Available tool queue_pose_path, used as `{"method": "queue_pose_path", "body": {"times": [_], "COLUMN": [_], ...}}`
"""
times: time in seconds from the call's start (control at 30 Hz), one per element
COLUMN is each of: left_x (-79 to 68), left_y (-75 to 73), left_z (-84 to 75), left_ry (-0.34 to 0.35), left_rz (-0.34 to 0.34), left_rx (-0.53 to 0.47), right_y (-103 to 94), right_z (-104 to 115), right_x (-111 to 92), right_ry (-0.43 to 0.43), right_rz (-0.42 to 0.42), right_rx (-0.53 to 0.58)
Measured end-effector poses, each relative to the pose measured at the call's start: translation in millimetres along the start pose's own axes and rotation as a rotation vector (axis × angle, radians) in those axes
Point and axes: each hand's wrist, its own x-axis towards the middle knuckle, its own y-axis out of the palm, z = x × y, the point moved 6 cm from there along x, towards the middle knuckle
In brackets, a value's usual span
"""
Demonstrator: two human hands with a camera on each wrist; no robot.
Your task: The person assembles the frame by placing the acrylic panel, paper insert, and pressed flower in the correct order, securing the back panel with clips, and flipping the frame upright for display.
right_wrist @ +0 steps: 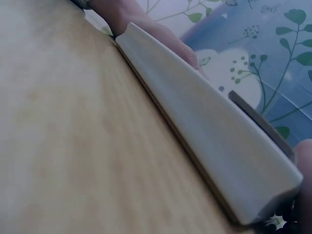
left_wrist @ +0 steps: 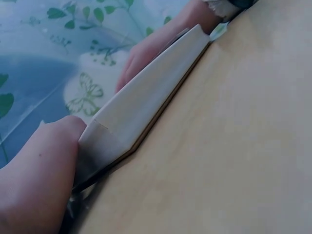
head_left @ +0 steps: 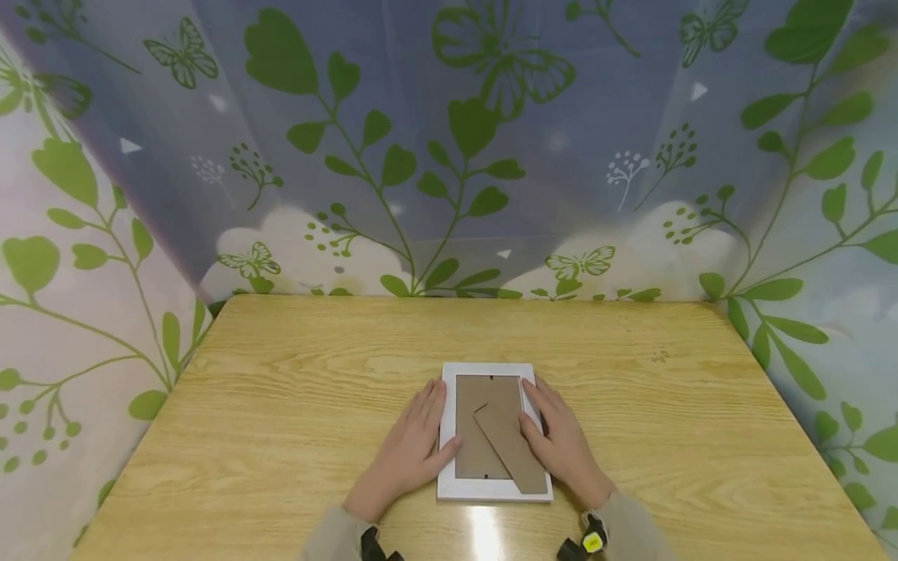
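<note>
A white picture frame (head_left: 491, 490) lies back side up on the table, its brown backing board (head_left: 471, 444) showing. A brown easel stand (head_left: 510, 448) slants across the board and overlaps the frame's lower right corner. My left hand (head_left: 410, 448) holds the frame's left side, fingers along the outer edge and thumb over the border. On the opposite side, my right hand (head_left: 564, 440) grips the right edge, with its thumb beside the stand. Both wrist views show the frame's pale side wall (left_wrist: 151, 92) low over the wood.
The light wooden table (head_left: 281, 374) extends out on both sides of the frame. Behind it and at the sides hangs cloth (head_left: 393, 93) printed with green leaves and butterflies. Dark wrist devices (head_left: 584, 543) sit at both cuffs.
</note>
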Motion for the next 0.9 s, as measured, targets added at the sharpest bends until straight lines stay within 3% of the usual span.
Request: {"method": "queue_pose_path", "body": {"times": [0.3,0.47,0.67,0.8,0.9], "left_x": [27.6,41.7,56.4,58.9,57.6], "left_y": [0.3,1.2,-2.1,-3.2,-3.3], "left_z": [20.7,34.4,45.0,46.8,46.6], "left_ry": [-0.007,-0.056,-0.109,-0.119,-0.123], "left_rz": [0.000,0.006,-0.072,-0.112,-0.128], "left_rx": [-0.018,-0.064,-0.117,-0.131,-0.111], "right_y": [6.7,11.5,12.8,10.6,7.1], "right_z": [-17,-28,-36,-40,-36], "right_x": [33,51,64,63,59], "right_ry": [0.006,0.019,0.089,0.183,0.192], "right_rz": [0.032,0.038,0.024,-0.047,-0.142], "right_rx": [0.008,0.017,0.067,0.143,0.216]}}
